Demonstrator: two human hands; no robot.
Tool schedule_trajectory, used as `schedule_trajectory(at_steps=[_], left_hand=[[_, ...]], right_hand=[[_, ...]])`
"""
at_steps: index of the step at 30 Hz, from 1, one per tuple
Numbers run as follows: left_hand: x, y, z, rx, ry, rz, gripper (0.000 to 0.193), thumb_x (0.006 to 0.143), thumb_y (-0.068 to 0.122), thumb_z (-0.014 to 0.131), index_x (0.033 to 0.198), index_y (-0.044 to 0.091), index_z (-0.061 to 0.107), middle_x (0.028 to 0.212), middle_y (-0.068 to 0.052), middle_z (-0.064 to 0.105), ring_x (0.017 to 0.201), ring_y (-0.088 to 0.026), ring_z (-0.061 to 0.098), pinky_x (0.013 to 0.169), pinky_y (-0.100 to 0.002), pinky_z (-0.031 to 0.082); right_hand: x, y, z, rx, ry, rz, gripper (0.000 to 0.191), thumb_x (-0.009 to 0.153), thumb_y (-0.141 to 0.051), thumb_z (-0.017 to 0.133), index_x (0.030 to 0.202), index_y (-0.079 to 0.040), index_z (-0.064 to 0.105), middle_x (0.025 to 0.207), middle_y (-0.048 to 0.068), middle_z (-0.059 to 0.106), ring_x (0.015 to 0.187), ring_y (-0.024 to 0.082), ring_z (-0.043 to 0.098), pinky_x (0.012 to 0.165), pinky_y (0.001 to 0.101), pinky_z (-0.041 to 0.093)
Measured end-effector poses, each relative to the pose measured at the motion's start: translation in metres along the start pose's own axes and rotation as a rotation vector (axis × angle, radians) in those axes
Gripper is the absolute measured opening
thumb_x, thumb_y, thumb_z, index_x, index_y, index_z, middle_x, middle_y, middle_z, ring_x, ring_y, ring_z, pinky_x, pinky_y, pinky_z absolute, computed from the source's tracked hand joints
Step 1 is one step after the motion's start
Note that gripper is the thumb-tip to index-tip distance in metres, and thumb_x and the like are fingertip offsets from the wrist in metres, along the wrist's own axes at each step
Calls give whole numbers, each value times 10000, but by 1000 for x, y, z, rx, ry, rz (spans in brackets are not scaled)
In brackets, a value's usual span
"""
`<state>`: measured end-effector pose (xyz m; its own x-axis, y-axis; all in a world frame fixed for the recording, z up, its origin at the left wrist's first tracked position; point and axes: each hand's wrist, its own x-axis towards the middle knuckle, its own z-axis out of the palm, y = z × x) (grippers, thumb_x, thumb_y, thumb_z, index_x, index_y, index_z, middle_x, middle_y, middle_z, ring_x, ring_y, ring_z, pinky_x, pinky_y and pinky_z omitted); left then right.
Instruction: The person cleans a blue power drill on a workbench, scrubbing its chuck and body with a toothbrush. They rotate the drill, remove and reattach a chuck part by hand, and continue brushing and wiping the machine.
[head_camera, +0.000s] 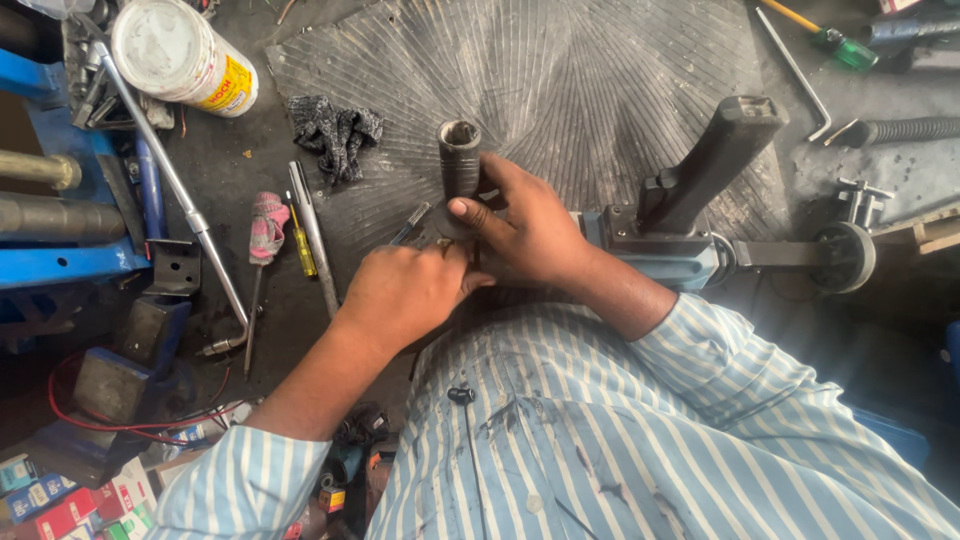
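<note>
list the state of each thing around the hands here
left hand: closed around a small part, hidden from view
right hand: gripping the base of the dark rubber hose
dark rubber hose: upright, open end up
white tin: lying on its side, lid on
grey rag: crumpled, lying loose
yellow screwdriver: lying flat, untouched

Open room: ribbed rubber mat (600, 90) above black hose piece (459, 155), bare up to far edge. Left approach crowded: grey rag (335, 130), yellow screwdriver (302, 248), long steel bar (170, 175), white can (180, 50) lying near blue vise (110, 370). Right blocked by black handle (715, 160) rising tilted from grey-blue tool body (680, 262). Near side closed by person's striped shirt (640, 440).
</note>
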<state>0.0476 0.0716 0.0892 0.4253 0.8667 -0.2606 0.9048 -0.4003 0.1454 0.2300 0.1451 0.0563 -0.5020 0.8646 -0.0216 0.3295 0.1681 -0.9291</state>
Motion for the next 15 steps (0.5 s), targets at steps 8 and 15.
schedule_trajectory(at_steps=[8,15], left_hand=[[-7,-5,-18,-150,7,68,572,757,487,779,1060,26,627,839,-160,722,732,-355,738,611,-452,589],[-15,-18,9,-564,199,-13,185,889,199,756,1035,112,685,1001,-85,769,877,-322,744,725,-420,576]], right_hand=[[-1,0,-2,5,6,1,566,974,-328,703,1367,39,527,1156,212,718,1050,312,740,899,405,585],[-1,2,-2,16,-1,5,535,985,-322,692,1355,36,545,1176,201,722,1064,304,740,914,401,584]])
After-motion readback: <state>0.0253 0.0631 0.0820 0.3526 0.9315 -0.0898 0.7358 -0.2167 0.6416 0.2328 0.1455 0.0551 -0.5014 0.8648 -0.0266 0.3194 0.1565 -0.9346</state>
